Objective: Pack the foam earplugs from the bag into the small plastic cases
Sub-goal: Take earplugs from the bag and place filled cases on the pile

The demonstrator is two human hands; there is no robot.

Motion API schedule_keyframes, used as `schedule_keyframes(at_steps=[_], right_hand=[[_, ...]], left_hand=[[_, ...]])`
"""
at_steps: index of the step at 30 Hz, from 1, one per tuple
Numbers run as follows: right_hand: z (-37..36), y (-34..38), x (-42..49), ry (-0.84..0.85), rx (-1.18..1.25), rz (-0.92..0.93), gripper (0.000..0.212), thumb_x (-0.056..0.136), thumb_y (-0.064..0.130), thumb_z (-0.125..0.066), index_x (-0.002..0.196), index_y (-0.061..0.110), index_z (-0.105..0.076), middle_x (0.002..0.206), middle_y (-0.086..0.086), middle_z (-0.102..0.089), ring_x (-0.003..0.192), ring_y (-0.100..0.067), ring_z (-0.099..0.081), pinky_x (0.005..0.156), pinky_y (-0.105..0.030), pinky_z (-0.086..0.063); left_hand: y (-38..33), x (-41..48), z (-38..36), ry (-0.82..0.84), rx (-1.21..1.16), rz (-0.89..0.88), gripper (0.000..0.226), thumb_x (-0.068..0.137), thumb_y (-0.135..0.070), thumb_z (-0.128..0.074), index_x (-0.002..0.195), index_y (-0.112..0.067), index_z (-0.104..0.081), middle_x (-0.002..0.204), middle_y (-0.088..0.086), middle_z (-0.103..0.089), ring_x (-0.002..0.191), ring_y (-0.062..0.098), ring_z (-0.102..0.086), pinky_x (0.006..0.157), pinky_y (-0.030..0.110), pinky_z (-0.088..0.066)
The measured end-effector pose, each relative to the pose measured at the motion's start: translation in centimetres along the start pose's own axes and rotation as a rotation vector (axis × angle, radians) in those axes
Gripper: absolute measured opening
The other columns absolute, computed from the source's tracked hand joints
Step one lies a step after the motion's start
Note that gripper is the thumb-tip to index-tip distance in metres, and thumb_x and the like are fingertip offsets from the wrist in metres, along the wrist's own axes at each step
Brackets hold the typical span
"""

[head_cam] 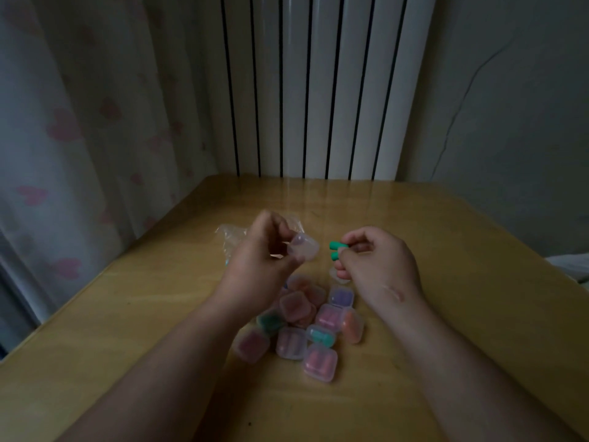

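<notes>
Holding a clear case steady in the left hand above the bench, keeping its mouth turned rightward, bringing two green earplugs pinched in the right hand grip across, tips first, side by side.

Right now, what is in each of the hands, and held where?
Left hand: clear case, fingertips at its near edge. Right hand: two green earplugs, pinched at their right ends.

Dim room: wooden table, white radiator, heart-print curtain.
</notes>
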State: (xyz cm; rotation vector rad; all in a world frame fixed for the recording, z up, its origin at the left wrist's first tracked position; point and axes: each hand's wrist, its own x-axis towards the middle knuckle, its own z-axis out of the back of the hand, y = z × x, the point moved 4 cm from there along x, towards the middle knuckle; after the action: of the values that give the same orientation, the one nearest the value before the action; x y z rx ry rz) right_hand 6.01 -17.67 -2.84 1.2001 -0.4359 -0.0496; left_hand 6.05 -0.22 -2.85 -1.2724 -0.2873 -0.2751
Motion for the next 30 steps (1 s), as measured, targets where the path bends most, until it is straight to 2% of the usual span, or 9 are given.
schedule_keyframes(at_steps=[4, 7, 10, 13, 16, 18, 20, 24, 30], right_hand=[[-0.3, 0.8, -0.9, 0.046, -0.047, 0.058, 0.023, 0.072, 0.014, -0.066, 0.079, 0.036, -0.062, 0.075, 0.003, -0.069, 0.071, -0.021, -0.071, 0.072, -0.047, -0.059], [-0.3, 0.9, -0.9, 0.090, -0.017, 0.066, 0.029, 0.084, 0.004, -0.062, 0.071, 0.030, -0.064, 0.072, 0.001, -0.068, 0.063, -0.014, -0.070, 0.063, -0.034, -0.059], [-0.3, 1.5, -1.3, 0.200, -0.073, 0.042, 0.036, 0.086, 0.005, -0.062, 0.065, 0.034, -0.068, 0.061, 0.010, -0.069, 0.056, -0.005, -0.067, 0.058, -0.021, -0.057], [-0.6, 1.7, -1.7, 0.292, -0.029, -0.002, 0.035, 0.084, 0.004, -0.059, 0.065, 0.031, -0.069, 0.057, 0.011, -0.069, 0.054, -0.007, -0.067, 0.059, -0.024, -0.056], [-1.2, 1.4, -1.9, 0.333, 0.216, -0.108, 0.024, 0.087, 0.007, -0.060, 0.068, 0.017, -0.072, 0.056, 0.000, -0.067, 0.054, -0.012, -0.064, 0.056, -0.029, -0.051], [-1.3, 1.3, -2.0, 0.358, 0.326, -0.124, 0.019, 0.083, 0.024, -0.071, 0.070, 0.010, -0.074, 0.062, -0.005, -0.067, 0.057, -0.015, -0.063, 0.058, -0.032, -0.050], [-1.3, 1.3, -2.1, 0.394, 0.326, -0.106, 0.033, 0.068, 0.044, -0.075, 0.075, 0.012, -0.077, 0.066, -0.007, -0.068, 0.061, -0.016, -0.063, 0.062, -0.032, -0.051], [-1.0, 1.0, -1.8, 0.339, 0.354, -0.141, 0.041, 0.057, 0.047, -0.075, 0.078, 0.012, -0.077, 0.064, -0.005, -0.067, 0.062, -0.014, -0.062, 0.064, -0.029, -0.051], [-0.9, 0.8, -1.6, 0.270, 0.334, -0.152, 0.031, 0.081, 0.044, -0.071, 0.078, 0.014, -0.077, 0.072, -0.005, -0.072, 0.067, -0.015, -0.064, 0.066, -0.032, -0.053]], left_hand=[[0.1, 0.1, 0.1, 0.029, -0.103, 0.066, 0.046, 0.083, 0.005, -0.068, 0.105, -0.034, -0.061, 0.105, -0.007, -0.067, 0.093, 0.006, -0.068, 0.076, 0.024, -0.058], [-0.1, 0.0, 0.0, 0.047, -0.114, 0.035, 0.037, 0.080, 0.010, -0.069, 0.089, -0.026, -0.069, 0.101, -0.005, -0.071, 0.096, 0.010, -0.069, 0.080, 0.026, -0.058], [-0.8, -0.2, 0.1, 0.056, -0.128, -0.046, 0.032, 0.077, 0.010, -0.070, 0.076, -0.022, -0.071, 0.105, -0.003, -0.068, 0.102, 0.009, -0.065, 0.083, 0.028, -0.057], [-1.3, -0.3, 0.3, 0.050, -0.186, -0.103, 0.030, 0.073, 0.011, -0.073, 0.073, -0.019, -0.073, 0.103, -0.001, -0.067, 0.098, 0.010, -0.065, 0.085, 0.029, -0.056], [-1.4, -0.3, 0.3, 0.049, -0.257, -0.125, 0.023, 0.072, 0.009, -0.073, 0.076, -0.013, -0.073, 0.098, 0.006, -0.068, 0.094, 0.017, -0.067, 0.086, 0.033, -0.058], [-1.4, -0.4, 0.2, 0.058, -0.292, -0.116, 0.022, 0.075, 0.011, -0.070, 0.081, -0.010, -0.072, 0.099, 0.010, -0.069, 0.094, 0.021, -0.068, 0.086, 0.034, -0.058], [-1.3, -0.5, 0.3, 0.079, -0.308, -0.090, 0.031, 0.076, 0.017, -0.066, 0.088, -0.011, -0.073, 0.103, 0.011, -0.071, 0.099, 0.022, -0.069, 0.087, 0.034, -0.058], [-1.1, -0.6, 0.2, 0.140, -0.346, -0.007, 0.054, 0.076, 0.025, -0.060, 0.110, -0.016, -0.070, 0.113, -0.001, -0.071, 0.105, 0.011, -0.068, 0.079, 0.025, -0.058], [-1.4, -0.7, 0.2, 0.102, -0.272, -0.054, 0.038, 0.080, 0.005, -0.072, 0.111, -0.016, -0.067, 0.112, -0.001, -0.071, 0.102, 0.009, -0.069, 0.083, 0.022, -0.056]])
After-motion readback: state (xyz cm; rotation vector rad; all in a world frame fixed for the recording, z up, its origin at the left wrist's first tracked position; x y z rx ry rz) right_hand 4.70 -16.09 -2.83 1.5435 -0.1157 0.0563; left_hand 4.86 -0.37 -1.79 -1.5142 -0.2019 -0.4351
